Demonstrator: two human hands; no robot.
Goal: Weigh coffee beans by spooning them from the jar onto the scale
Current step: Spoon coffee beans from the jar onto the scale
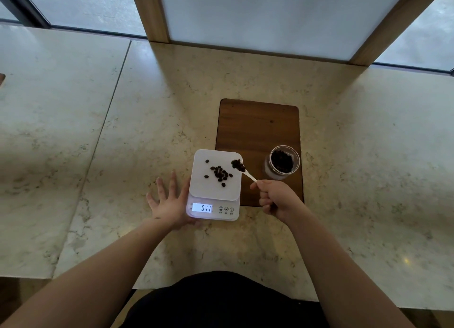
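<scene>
We hold a heaped load of dark roasted coffee beans in the bowl of a small white plastic spoon, poised over the 2 o'clock corner of the flat white digital kitchen scale. A loose cluster of beans already lies near the centre of the weighing platform, with a few strays toward 9 and 11 o'clock. The lit display shows digits, apparently 011.

Our right hand is closed in a fist-like pinch on the spoon's handle end, so a wrist roll can tip the load. Our left hand is open, fingers spread, holding nothing; it presses beside the scale's 8 o'clock edge, apparently steadying the base without loading the platform.

The clear round glass jar, lid off and partly filled with beans, stands at 3 o'clock from the scale, near enough for short spoon trips. It rests on a dark brown rectangular wooden board on the pale marble countertop.
</scene>
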